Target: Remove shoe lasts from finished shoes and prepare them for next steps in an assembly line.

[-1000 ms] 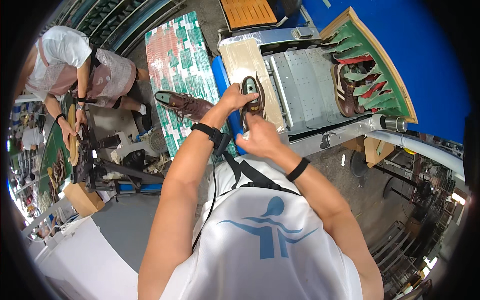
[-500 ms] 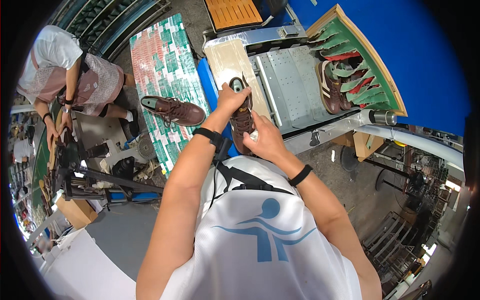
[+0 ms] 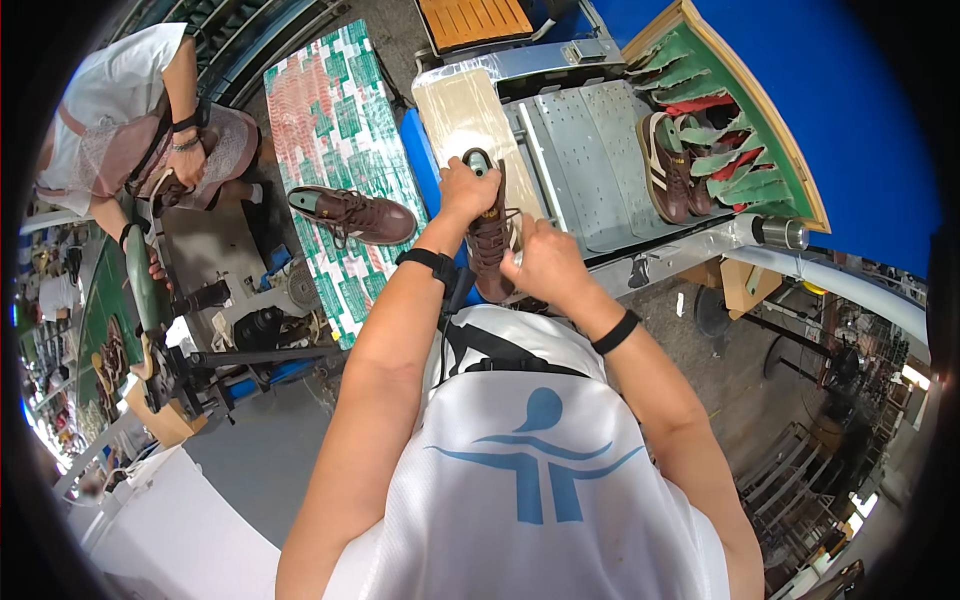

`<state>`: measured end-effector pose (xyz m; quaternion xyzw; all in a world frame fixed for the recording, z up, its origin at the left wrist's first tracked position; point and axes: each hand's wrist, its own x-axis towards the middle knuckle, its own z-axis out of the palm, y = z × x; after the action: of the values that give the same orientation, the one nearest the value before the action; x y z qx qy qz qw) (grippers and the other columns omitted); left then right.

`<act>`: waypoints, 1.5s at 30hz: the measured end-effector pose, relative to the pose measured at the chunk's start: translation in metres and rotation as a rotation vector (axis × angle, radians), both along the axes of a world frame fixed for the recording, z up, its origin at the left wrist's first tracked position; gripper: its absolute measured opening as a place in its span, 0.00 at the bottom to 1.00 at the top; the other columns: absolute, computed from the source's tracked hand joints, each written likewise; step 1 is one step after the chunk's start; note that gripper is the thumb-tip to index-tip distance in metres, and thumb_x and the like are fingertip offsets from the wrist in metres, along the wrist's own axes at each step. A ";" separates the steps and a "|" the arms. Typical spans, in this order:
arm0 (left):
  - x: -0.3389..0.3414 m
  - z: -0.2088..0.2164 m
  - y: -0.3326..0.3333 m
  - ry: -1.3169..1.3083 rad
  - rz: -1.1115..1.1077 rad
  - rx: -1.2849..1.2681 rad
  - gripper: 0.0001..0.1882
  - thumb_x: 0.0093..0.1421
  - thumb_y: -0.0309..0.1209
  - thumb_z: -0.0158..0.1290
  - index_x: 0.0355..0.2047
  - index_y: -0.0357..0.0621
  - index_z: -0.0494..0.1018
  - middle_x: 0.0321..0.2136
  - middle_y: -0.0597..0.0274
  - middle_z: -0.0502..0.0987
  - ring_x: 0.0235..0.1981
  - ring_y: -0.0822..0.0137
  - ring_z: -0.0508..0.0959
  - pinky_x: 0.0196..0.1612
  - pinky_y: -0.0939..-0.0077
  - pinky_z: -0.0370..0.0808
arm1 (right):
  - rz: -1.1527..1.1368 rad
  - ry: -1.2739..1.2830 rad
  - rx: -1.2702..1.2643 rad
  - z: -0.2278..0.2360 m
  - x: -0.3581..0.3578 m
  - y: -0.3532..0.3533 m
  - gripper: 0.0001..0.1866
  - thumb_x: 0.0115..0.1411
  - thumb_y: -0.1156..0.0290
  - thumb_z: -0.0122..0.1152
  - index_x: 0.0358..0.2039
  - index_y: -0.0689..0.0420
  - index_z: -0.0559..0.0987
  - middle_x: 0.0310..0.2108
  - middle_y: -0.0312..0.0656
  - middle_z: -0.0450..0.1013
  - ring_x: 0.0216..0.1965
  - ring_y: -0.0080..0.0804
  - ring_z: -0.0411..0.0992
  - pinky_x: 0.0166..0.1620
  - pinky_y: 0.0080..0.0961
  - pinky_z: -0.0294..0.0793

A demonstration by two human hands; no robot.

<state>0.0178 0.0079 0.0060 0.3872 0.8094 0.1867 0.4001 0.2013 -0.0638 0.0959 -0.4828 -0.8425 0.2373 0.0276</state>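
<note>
A brown lace-up sneaker (image 3: 490, 242) with a green shoe last in its opening lies in front of me, toe toward my body. My left hand (image 3: 468, 192) is closed round its collar at the heel end. Beside the laces, my right hand (image 3: 552, 262) has its fingers curled in a pinch at the shoe's right side. Something small and whitish shows at those fingers, too little to name. A second brown sneaker (image 3: 362, 216), also with a green last in it, rests on its own to the left, toe pointing right.
The left sneaker lies on a table wrapped in green, white and red printed film (image 3: 345, 110). A beige board (image 3: 462, 105) adjoins a metal conveyor (image 3: 590, 150). Brown sneakers (image 3: 672, 175) stand by a green strip curtain (image 3: 745, 160). At left, a co-worker (image 3: 120, 130) handles a shoe and a green last.
My right hand has shifted slightly right and up along the sneaker's side. My left hand keeps its hold at the heel. The co-worker's hands have moved apart.
</note>
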 end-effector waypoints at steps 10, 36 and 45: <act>-0.006 0.001 -0.003 0.026 0.025 0.078 0.47 0.59 0.50 0.63 0.64 0.19 0.66 0.60 0.20 0.73 0.61 0.28 0.77 0.65 0.49 0.76 | -0.271 0.064 -0.169 0.009 0.123 -0.014 0.32 0.61 0.57 0.67 0.59 0.69 0.80 0.48 0.62 0.82 0.49 0.62 0.81 0.55 0.50 0.81; -0.001 -0.004 -0.001 0.037 0.031 0.098 0.45 0.59 0.50 0.62 0.63 0.21 0.67 0.59 0.21 0.73 0.61 0.29 0.76 0.67 0.48 0.73 | -0.032 0.325 -0.176 -0.014 0.014 -0.021 0.41 0.58 0.61 0.68 0.68 0.72 0.71 0.41 0.56 0.78 0.45 0.55 0.79 0.51 0.45 0.79; -0.006 -0.005 0.001 0.033 -0.001 0.058 0.46 0.60 0.51 0.63 0.64 0.20 0.66 0.61 0.21 0.72 0.61 0.30 0.77 0.65 0.50 0.75 | 0.085 0.100 0.008 0.019 0.023 -0.050 0.42 0.56 0.57 0.71 0.62 0.78 0.73 0.38 0.61 0.79 0.39 0.59 0.80 0.48 0.48 0.81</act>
<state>0.0114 0.0089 0.0011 0.4023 0.8098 0.2036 0.3754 0.2240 -0.1139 0.1150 -0.4341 -0.8608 0.2586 0.0613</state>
